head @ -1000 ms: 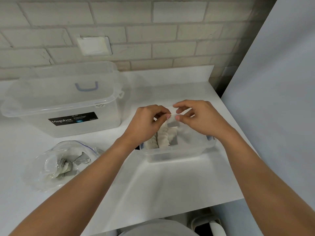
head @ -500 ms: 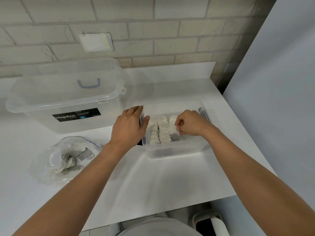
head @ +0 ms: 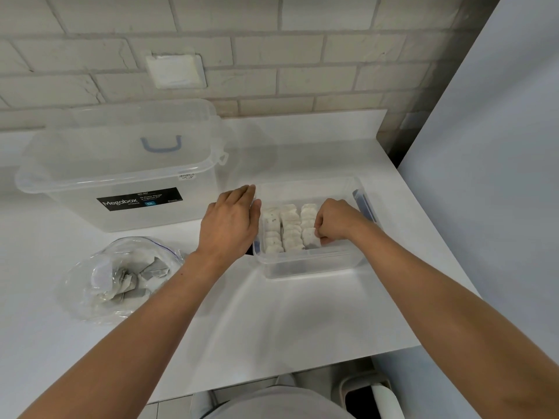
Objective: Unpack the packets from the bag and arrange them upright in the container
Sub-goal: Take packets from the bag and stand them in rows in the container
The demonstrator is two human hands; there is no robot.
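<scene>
Both arms reach forward over the white surface (head: 287,322). The left hand (head: 230,225) lies flat, fingers straight and together, pressed against the left rim of the small clear container (head: 308,269) and gripping nothing. The right hand (head: 335,220) is down inside the container, knuckles up and fingers curled, pinching a white packet (head: 310,238) at the near end of the right-hand row. Three rows of packets (head: 289,228) stand upright side by side in there, towards the container's left and middle. What lies under the right hand I cannot make out.

Off to the left on the surface, the clear zip bag (head: 90,282) lies slumped, with crumpled loose packets (head: 133,276) inside it. Behind the bag sits a big clear storage box (head: 121,164) with its lid on, a blue handle (head: 161,145) showing at the top and a black label (head: 139,199) on the front. A pale brick wall (head: 302,55) runs along the back with a white wall plate (head: 175,71) set in it. A grey panel (head: 499,176) closes off the right side.
</scene>
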